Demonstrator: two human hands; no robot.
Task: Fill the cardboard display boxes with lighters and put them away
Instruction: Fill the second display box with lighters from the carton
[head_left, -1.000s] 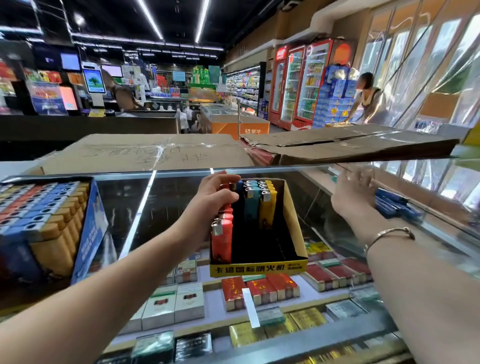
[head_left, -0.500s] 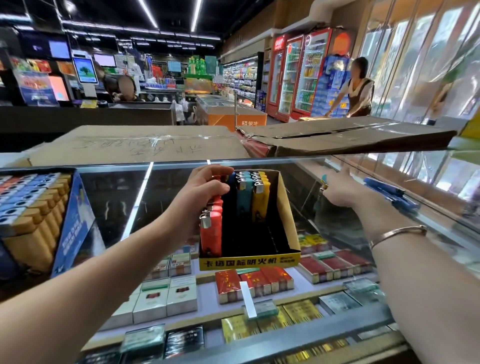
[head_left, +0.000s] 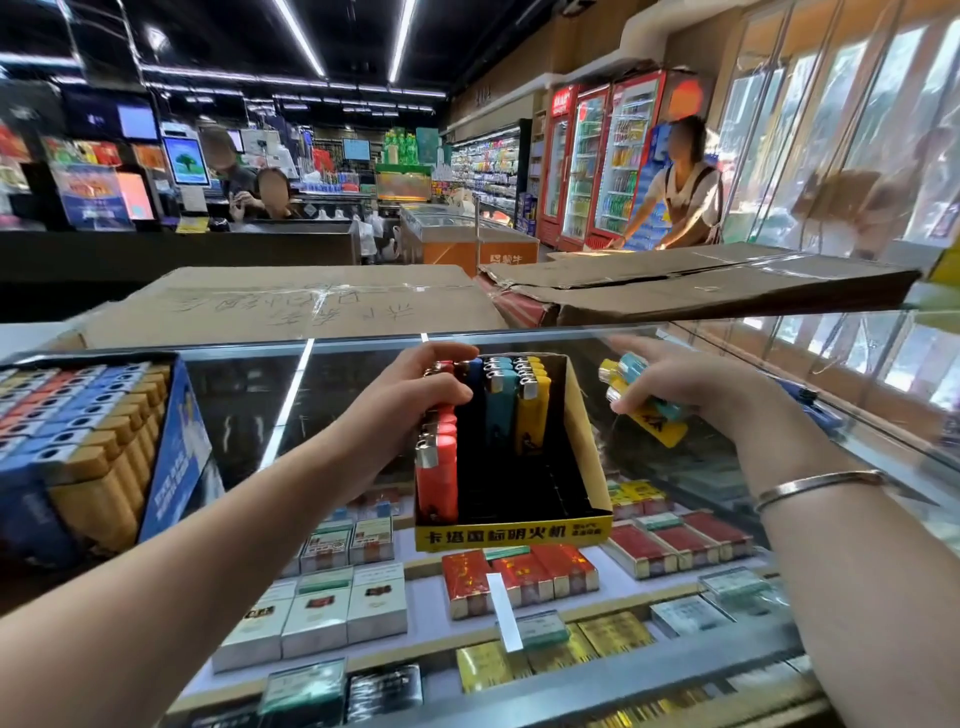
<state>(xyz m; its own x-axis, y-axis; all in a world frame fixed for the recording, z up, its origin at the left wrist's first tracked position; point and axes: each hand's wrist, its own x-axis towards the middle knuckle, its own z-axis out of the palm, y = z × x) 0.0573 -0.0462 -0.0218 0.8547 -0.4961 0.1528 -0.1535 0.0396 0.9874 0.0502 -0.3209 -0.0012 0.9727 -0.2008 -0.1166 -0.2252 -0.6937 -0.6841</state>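
Your right hand (head_left: 691, 387) now comes back gripping a few lighters (head_left: 644, 400); your left hand (head_left: 415, 395) steadies the red row, box (head_left: 582, 441) half-empty.

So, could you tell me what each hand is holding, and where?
The right hand holds a bunch of yellow and blue lighters around their middles. The left hand grips the red lighters in the display box at their tops.

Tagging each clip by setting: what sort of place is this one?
Most likely a supermarket or convenience store, at the tobacco counter. A glass display case holds rows of cigarette packs, red drink coolers stand against the far wall, and grocery shelves run behind a checkout counter.
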